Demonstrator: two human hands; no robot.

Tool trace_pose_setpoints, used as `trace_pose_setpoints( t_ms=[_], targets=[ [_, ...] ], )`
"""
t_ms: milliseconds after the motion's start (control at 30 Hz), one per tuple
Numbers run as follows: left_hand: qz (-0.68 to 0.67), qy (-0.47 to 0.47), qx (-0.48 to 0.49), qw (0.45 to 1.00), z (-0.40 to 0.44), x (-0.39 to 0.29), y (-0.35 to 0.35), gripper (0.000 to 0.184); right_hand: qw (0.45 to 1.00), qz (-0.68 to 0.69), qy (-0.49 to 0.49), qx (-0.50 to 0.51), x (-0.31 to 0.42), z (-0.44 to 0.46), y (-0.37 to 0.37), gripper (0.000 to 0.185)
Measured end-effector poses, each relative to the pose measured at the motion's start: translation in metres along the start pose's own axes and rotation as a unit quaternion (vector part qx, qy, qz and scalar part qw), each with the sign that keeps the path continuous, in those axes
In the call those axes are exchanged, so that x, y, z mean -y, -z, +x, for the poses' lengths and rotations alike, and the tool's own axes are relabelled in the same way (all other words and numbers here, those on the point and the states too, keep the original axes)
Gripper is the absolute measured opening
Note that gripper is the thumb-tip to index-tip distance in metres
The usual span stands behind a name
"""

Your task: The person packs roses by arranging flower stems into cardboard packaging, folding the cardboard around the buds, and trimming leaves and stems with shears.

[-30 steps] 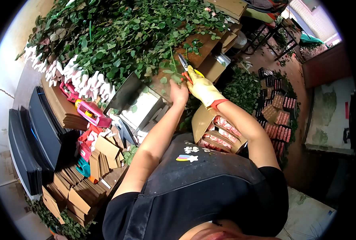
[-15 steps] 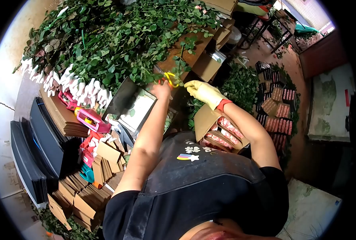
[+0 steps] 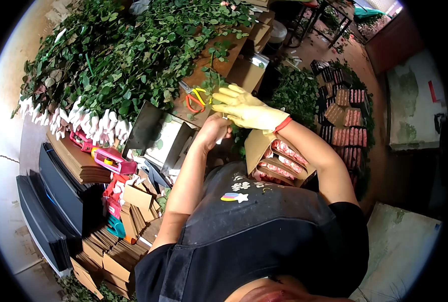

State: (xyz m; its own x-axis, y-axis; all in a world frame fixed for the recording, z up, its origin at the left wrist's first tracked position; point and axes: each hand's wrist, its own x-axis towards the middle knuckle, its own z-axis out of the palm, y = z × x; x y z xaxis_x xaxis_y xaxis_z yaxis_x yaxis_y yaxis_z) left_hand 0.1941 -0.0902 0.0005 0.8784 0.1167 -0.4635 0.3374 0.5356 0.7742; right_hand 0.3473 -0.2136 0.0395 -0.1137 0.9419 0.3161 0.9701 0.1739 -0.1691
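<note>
Shears (image 3: pixel 188 90): now lying on the counter (image 3: pixel 229 61) near the leafy heap (image 3: pixel 133 55); moments ago, in the left hand.
Bare left hand (image 3: pixel 214 132): fingers curled on a small white piece (image 3: pixel 219 140), unclear what.
Gloved right hand (image 3: pixel 246 111): fingers spread, seemingly holding nothing.
Effect: cutting appears paused, both hands off the tool.

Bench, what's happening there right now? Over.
Left grip curled, hold unclear. Gloved right grip open. Pruning shears on wooden table, leafy stem alongside.
</note>
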Motion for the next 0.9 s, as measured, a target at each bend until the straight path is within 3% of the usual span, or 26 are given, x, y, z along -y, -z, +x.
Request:
trace_pose_setpoints(
  t_ms=[33,67,133,233,267,433,467,500,533,567,600,733,767,833,900],
  targets=[
    [0.066,0.002,-0.036,0.997,-0.004,0.0,-0.008,0.028,1.0,0.0,-0.011,0.013,0.002,-0.003,0.003,0.04],
    [0.132,0.004,-0.071,0.989,-0.009,0.0,-0.017,0.032,0.991,0.058,-0.062,0.102,0.002,-0.008,0.009,0.032],
    [0.226,-0.029,-0.122,0.966,-0.016,0.008,-0.02,0.044,0.981,0.144,-0.086,0.096,-0.018,-0.028,-0.03,0.027],
    [0.168,-0.019,-0.111,0.979,-0.025,0.007,-0.026,0.039,0.956,0.254,-0.1,0.109,-0.03,-0.046,-0.068,0.02],
    [0.119,-0.02,-0.107,0.987,-0.028,0.007,-0.03,0.026,0.964,0.231,-0.081,0.108,-0.031,-0.052,-0.078,0.018],
    [0.033,0.006,-0.071,0.997,-0.056,0.012,-0.033,0.016,0.986,0.063,-0.045,0.148,-0.012,-0.052,-0.034,0.016],
    [0.016,0.012,-0.066,0.998,-0.065,0.011,-0.027,0.015,0.938,0.299,-0.132,0.116,-0.005,-0.052,-0.038,0.015],
    [-0.001,0.018,-0.06,0.998,-0.074,0.01,-0.024,0.014,0.83,0.517,-0.202,0.05,0.003,-0.052,-0.041,0.015],
    [0.017,0.018,-0.074,0.997,-0.085,0.008,-0.027,0.012,0.922,0.357,-0.126,0.08,0.008,-0.046,-0.025,0.017],
    [0.013,0.022,-0.075,0.997,-0.093,0.007,-0.027,0.011,0.976,0.182,-0.046,0.107,0.014,-0.04,-0.009,0.02],
    [0.009,0.025,-0.075,0.997,-0.1,0.005,-0.026,0.01,0.987,0.116,-0.018,0.105,0.028,-0.033,0.012,0.019],
    [-0.019,0.03,-0.064,0.997,-0.131,-0.001,-0.006,0.009,0.983,0.109,-0.044,0.143,0.016,-0.035,-0.008,0.022],
    [-0.009,0.033,-0.065,0.997,-0.142,-0.004,-0.003,0.008,0.977,0.148,-0.081,0.129,0.005,-0.046,-0.022,0.019],
    [-0.002,0.036,-0.078,0.996,-0.145,-0.001,0.0,0.008,0.993,0.102,-0.029,0.042,0.006,-0.051,-0.034,0.012],
    [-0.018,0.056,-0.091,0.994,-0.152,-0.002,-0.002,0.007,0.98,0.18,-0.046,0.071,0.001,-0.045,-0.044,0.016]
  ],
)
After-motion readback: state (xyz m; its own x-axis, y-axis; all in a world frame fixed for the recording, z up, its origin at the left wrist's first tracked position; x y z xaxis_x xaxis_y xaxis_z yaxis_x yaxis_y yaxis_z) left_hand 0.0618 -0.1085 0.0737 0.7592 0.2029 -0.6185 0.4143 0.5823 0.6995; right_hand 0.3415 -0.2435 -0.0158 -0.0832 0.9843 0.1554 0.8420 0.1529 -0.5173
